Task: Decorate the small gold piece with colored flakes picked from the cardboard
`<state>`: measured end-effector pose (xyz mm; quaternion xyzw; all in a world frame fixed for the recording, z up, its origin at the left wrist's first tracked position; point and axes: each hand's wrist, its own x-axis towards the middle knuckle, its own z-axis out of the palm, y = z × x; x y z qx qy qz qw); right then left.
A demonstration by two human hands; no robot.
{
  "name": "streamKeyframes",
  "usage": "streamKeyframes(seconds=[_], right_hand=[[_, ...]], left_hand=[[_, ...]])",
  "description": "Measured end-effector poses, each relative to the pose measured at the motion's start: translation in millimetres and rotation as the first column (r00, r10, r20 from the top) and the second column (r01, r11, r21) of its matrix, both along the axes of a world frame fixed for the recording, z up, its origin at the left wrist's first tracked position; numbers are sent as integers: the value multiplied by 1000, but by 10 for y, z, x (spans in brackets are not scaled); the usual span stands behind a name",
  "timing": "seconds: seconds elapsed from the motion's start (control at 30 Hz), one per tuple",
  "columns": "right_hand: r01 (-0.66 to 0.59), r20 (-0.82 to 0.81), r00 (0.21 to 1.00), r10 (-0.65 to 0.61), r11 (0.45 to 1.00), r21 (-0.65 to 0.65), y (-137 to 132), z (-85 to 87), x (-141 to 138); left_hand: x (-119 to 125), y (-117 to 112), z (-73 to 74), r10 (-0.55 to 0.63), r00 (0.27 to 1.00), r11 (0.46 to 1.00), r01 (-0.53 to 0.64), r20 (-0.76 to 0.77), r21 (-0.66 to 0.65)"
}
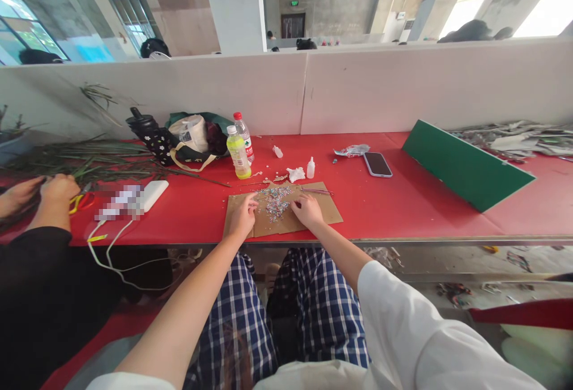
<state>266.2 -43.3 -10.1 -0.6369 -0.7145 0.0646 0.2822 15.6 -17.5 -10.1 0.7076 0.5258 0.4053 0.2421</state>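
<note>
A brown cardboard sheet (322, 211) lies on the red table (394, 205) in front of me, with a heap of tiny coloured bits (275, 202) on it. My left hand (244, 214) rests on the cardboard at the left of the heap, fingers curled, fingertips touching the bits. My right hand (307, 208) rests at the right of the heap, fingers bent down onto the cardboard. What the fingers pinch, if anything, is too small to see. A thin pink tool (316, 191) lies just behind my right hand.
Two bottles (239, 151), small glue bottles (310, 168), bags (192, 136), a phone (377, 163) and a green board (465, 166) stand further back. A co-worker's hands (45, 190) work with green stems and scissors at left, beside a white power bank (152, 193) with cable.
</note>
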Motion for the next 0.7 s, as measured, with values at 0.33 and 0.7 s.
streamKeyframes(seconds=[0.33,0.7], right_hand=[[-8,-4,1000,8,1000,2,-5,-5,3],[-12,-8,1000,12,1000,3,-11,9,12]], left_hand=[[-19,103,34,78,935,995,-55,347,-78],[-2,113,64,75,867,992,-16,492,-122]])
